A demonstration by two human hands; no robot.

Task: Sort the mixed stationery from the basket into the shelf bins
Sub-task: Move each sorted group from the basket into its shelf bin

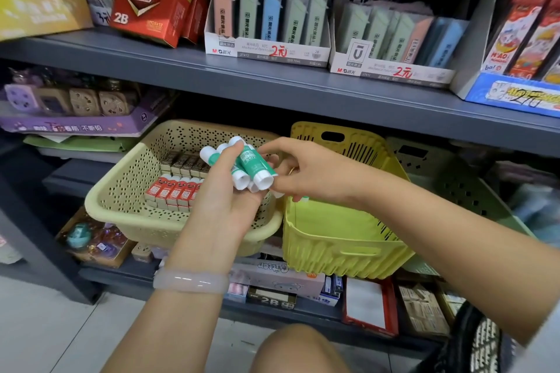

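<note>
Beige basket (121, 191) with boxed erasers (174, 191) inside.

Left hand (225, 191), pale bangle (191, 281) at the wrist, curled round a bundle of green-and-white glue sticks (248, 166). Right hand (298, 169) alongside, fingertips touching the bundle's capped ends. Directly behind the left hand, a beige perforated basket (127, 191) lined with red and brown boxed erasers (174, 191). Beneath the right hand, a yellow-green slotted basket (339, 245). Well above both hands, on a grey shelf (272, 82), display boxes of pencil-lead cases (266, 21) marked 2元. Bare knee (300, 348) below the hands.
</note>
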